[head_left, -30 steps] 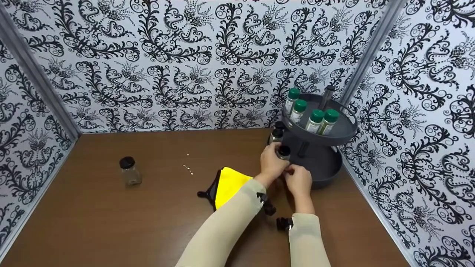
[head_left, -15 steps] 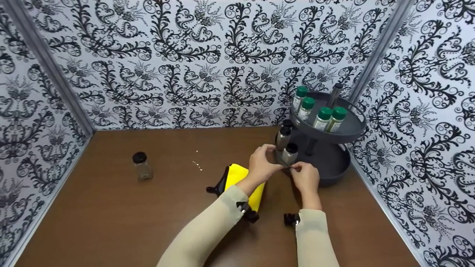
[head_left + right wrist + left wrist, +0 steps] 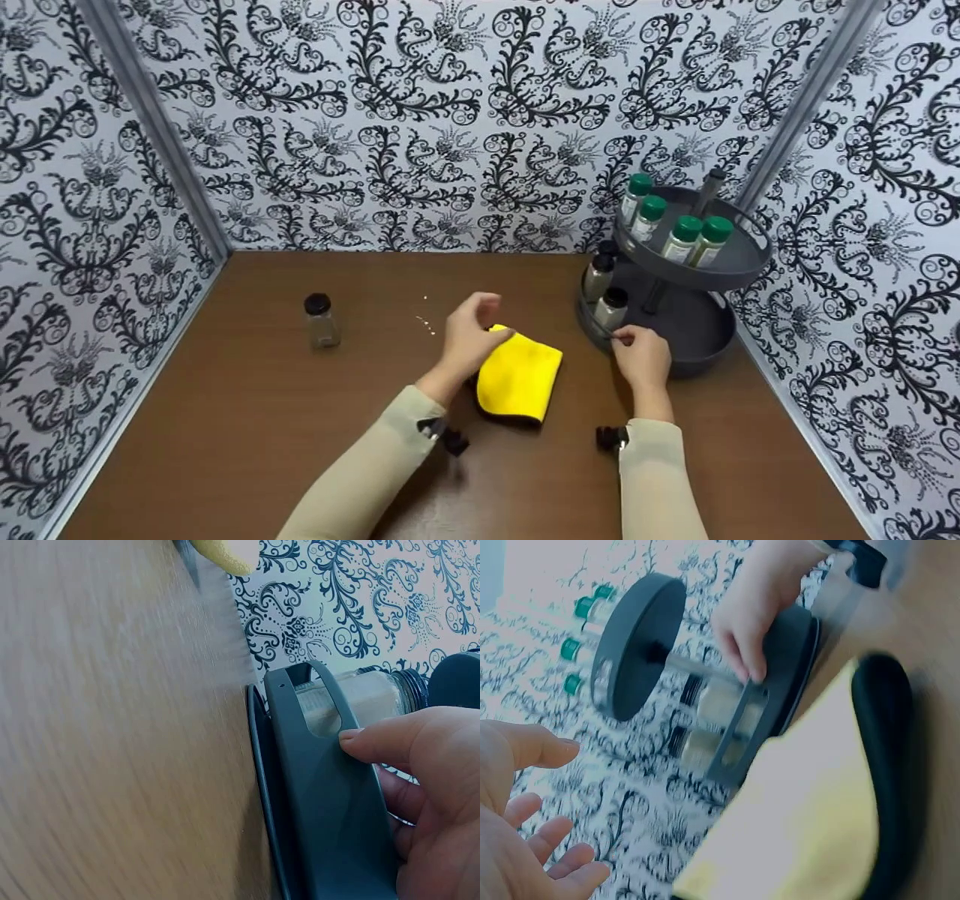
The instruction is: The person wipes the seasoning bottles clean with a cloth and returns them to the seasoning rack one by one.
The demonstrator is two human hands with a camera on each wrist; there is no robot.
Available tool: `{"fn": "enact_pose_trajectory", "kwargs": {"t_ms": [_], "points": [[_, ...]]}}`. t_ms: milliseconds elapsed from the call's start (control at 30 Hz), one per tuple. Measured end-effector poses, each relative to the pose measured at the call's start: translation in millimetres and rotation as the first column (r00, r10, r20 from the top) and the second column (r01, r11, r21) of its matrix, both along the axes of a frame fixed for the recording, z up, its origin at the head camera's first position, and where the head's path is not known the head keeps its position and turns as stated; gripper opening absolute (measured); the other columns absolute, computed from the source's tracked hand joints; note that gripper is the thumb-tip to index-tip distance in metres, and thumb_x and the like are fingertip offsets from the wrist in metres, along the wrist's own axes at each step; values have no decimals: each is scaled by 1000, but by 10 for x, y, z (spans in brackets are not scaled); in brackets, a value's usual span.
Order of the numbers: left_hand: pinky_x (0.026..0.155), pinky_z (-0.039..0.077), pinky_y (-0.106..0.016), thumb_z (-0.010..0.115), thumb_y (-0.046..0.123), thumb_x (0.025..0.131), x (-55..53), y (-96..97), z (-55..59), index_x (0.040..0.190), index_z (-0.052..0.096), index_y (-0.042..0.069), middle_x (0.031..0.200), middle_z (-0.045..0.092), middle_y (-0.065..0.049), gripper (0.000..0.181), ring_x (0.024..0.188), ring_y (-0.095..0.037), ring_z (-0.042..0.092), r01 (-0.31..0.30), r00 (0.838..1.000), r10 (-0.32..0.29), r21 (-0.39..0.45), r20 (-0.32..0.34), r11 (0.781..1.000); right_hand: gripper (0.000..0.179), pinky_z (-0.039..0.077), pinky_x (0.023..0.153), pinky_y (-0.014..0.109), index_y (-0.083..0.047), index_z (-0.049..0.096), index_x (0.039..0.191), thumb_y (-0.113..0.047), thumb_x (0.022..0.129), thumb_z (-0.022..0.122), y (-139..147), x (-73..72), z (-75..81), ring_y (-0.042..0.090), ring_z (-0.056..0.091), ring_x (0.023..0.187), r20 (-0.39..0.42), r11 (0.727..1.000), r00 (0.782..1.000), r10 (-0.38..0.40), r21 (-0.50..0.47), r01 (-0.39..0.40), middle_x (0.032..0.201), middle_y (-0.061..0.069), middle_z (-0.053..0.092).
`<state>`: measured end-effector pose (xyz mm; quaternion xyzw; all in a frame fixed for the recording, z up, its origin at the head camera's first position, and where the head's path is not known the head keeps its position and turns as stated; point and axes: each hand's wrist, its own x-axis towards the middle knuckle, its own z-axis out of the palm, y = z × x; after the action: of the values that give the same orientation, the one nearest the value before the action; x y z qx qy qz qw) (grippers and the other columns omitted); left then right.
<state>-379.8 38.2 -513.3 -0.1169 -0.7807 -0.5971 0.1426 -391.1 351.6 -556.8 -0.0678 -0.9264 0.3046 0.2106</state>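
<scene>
My right hand point(image 3: 645, 356) pinches the lower rim of a dark grey two-tier spice rack point(image 3: 697, 330), thumb outside by the cut-out handle and fingers inside. Close to that hand, on the lower tier, a black-lidded glass spice jar point(image 3: 611, 309) stands upright. Behind it are another black-lidded jar point(image 3: 598, 279) and a further black lid, partly hidden by the upper tier. My left hand point(image 3: 469, 337) holds nothing; its fingers are spread and loosely bent beside a yellow cloth point(image 3: 521, 375) with black edging. The left wrist view shows the empty palm point(image 3: 510, 840).
Several green-capped jars point(image 3: 682, 240) stand on the upper tier point(image 3: 731, 259). A single black-lidded jar point(image 3: 322, 326) stands on the left of the brown table point(image 3: 247, 427). Small pale crumbs point(image 3: 425, 325) lie behind the cloth. Patterned walls point(image 3: 420, 150) enclose the back and sides.
My left hand has let go of the black-lidded jar at the lower tier and moved left to the cloth. My right hand stays on the rim. The view has swung left.
</scene>
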Motion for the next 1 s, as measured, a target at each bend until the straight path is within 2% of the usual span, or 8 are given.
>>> {"fn": "enact_pose_trajectory", "kwargs": {"t_ms": [333,433,533,667,800,867,933,1000], "points": [[106,55,-56,89,8,79,46,-582,-247,124,67,3,120,72,-20,50,116,-39,69,-117,991,107,142,74,983,20,56,89,56,-8,82,111,-13,92,75,-92,57,162,38,74,92,-50,997,996,-68,-32,67,101,15,81],[102,58,-53,89,8,81,16,-739,-235,124,64,0,117,70,-25,50,110,-41,70,-167,985,155,225,72,960,18,56,86,56,-8,82,107,-12,92,74,-207,78,277,37,73,89,-111,998,992,-62,-37,58,97,14,81],[98,60,-46,88,4,80,-26,-880,-162,122,64,-3,116,69,-28,49,108,-41,70,-200,980,194,272,50,941,16,57,84,51,-6,83,103,-10,91,73,-320,77,365,34,74,85,-129,998,991,30,-45,-36,92,13,80],[99,61,-46,86,-5,78,-93,-1079,-35,120,64,-6,116,70,-28,48,109,-41,70,-189,979,203,292,-20,938,15,55,76,41,-6,82,103,-14,92,75,-412,67,454,29,69,80,7,984,984,180,0,-180,88,11,77],[103,59,-47,85,-8,79,-125,-1348,48,124,63,-7,122,71,-26,50,114,-42,69,-162,975,197,279,-103,947,21,52,73,37,-8,80,109,-22,95,75,-432,62,493,27,64,82,186,966,950,249,17,-257,94,12,75],[102,59,-38,86,-8,79,-125,-1511,52,124,65,-5,122,72,-24,50,114,-39,70,-193,963,232,249,-139,949,26,54,75,37,-6,79,114,-24,96,75,-435,51,453,27,66,86,250,959,928,277,-3,-285,100,14,76],[97,59,-27,87,-5,79,-122,-1686,22,121,67,-3,119,73,-22,47,110,-35,70,-251,936,295,222,-193,942,31,56,75,36,-4,77,120,-24,96,75,-444,41,386,26,67,86,306,950,902,306,-36,-310,108,17,77],[92,52,-18,89,-1,78,-115,-1865,-24,115,70,-2,110,73,-21,42,104,-34,67,-343,879,385,186,-282,921,36,57,73,35,-2,75,124,-24,96,76,-467,31,305,23,69,82,352,943,877,327,-65,-326,113,19,77]]}}
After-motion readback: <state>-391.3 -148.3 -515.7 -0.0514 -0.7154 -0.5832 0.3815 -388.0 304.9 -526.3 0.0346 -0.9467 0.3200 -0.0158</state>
